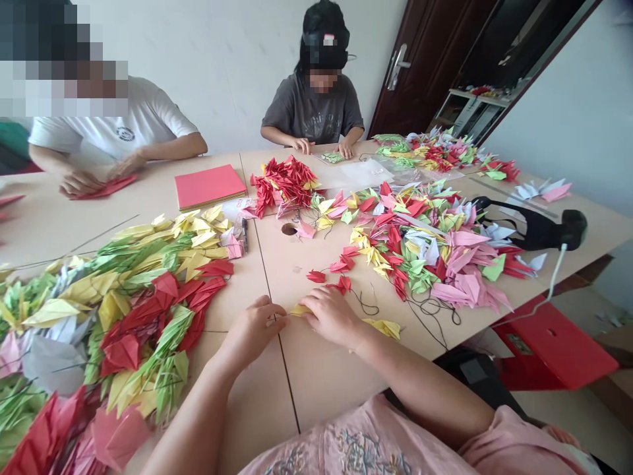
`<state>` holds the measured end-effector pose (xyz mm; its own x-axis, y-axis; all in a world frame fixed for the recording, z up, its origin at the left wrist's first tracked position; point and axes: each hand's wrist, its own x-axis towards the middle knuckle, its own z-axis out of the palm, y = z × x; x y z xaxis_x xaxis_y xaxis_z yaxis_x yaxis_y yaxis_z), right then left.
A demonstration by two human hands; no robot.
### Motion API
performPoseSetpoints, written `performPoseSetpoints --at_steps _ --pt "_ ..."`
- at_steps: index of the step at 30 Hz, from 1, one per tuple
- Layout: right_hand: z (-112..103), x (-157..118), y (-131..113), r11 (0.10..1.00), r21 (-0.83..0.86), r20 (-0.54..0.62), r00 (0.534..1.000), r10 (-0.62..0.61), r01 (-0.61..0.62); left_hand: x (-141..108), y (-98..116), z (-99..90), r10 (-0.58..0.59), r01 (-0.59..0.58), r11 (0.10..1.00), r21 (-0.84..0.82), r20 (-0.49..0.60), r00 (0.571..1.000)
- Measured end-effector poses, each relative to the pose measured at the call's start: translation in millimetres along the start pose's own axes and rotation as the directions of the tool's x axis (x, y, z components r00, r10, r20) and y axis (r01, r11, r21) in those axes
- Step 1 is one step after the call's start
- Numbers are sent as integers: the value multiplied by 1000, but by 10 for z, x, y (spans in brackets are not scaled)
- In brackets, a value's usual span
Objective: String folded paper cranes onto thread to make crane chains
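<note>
My right hand (333, 315) has its fingers closed on a small yellow folded-paper piece (299, 310), mostly covered by the fingertips. Just to the left, my left hand (256, 330) is pinched, thumb against forefinger; what lies in the pinch is too small to make out. Another yellow folded-paper piece (386, 328) lies by my right wrist. Beyond my hands sit red folded-paper pieces (341, 285), close to a loose dark cord (366, 305).
Strung paper pieces in many colours heap at left (143, 316) and right (435, 244). Further back are a red paper stack (210, 187), a red bundle (284, 185) and a black device (534, 224). Two people (316, 105) work across the table. A red stool (554, 346) stands at right.
</note>
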<state>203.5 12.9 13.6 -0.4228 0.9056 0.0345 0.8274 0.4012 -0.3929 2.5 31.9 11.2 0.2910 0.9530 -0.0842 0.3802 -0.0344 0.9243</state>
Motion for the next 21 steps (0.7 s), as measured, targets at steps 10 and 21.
performPoseSetpoints --at_steps 10,21 --pt "-264 -297 89 995 98 -77 997 -17 24 47 54 -131 -67 64 968 -244 -3 998" --pt "-284 -993 492 962 195 64 982 180 -189 1 323 -186 -209 112 603 -790 -21 978"
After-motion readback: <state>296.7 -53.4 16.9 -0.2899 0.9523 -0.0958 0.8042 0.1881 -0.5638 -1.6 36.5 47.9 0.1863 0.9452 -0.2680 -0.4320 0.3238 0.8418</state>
